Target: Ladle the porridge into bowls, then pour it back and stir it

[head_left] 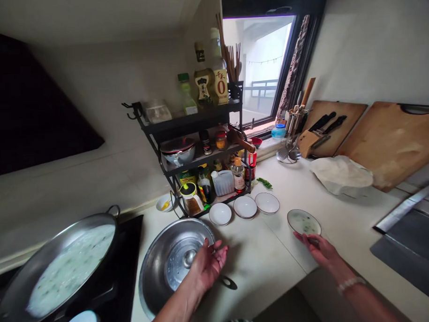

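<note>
My right hand (319, 248) grips the near rim of a small bowl (297, 231) with pale soup (303, 221) and green bits in it, over the counter at the right. My left hand (211, 262) is palm up with loosely curled, parted fingers and holds nothing. It hovers over the right side of a wide steel basin (150, 276). In the basin rests a ladle (189, 258); its handle passes beneath my left hand, and the dark end shows past the rim. Three white bowls (220, 214) stand in a row before the rack.
At the left a large wok (111, 232) of pale soup with greens sits on the black stove (130, 276). A black spice rack (193, 166) stands behind the basin. A bag-covered bowl (341, 173), knife block (308, 143) and cutting boards (393, 138) are at the right, near the sink (411, 248).
</note>
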`<state>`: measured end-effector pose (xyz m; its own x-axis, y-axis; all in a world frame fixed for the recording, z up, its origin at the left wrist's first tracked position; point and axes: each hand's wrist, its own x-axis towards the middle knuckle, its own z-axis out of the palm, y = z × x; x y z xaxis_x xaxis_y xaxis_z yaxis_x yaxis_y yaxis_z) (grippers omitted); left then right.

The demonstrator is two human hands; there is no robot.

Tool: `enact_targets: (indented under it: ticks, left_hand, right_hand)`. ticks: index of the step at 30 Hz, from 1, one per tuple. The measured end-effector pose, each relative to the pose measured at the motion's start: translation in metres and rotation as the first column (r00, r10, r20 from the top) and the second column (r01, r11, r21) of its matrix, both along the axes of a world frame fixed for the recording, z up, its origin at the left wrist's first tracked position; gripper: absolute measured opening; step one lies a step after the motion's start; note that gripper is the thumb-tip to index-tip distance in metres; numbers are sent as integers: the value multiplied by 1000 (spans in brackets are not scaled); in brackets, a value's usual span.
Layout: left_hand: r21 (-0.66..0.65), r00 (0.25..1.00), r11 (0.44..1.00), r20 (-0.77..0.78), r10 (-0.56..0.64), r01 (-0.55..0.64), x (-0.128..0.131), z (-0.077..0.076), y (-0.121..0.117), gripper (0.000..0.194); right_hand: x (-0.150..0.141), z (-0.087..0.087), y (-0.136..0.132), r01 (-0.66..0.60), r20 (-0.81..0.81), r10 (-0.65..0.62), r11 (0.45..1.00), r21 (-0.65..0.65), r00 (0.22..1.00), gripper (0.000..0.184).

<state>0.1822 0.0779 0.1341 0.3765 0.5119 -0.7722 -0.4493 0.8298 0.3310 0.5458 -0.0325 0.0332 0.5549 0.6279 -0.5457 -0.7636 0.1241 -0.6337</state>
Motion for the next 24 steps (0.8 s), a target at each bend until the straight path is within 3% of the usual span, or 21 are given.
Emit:
enact_targets:
  ticks: [6,13,16,19,24]
  left_hand:
    - [35,999,999,26,26,-27,-42,14,-14,36]
    - [104,990,986,58,128,-133,-102,36,-33,28]
    - [133,978,971,98,186,-198,-133,43,-44,28]
    - [145,956,951,149,252,-273,-169,45,-58,27]
    - [160,898,887,157,410,-433,-243,45,-81,21]
  right_hand:
    - [-18,27,-10,-43,63,48,996,-81,997,37]
    - [-59,68,-6,-186,243,203,978,-93,948,24]
    - [-95,96,5,-348,267,382,923,-166,885,28]
    - [-143,123,21,-439,262,475,879,-186,840,26]
    - [-240,158,56,-636,256,639,764,-107,725,18]
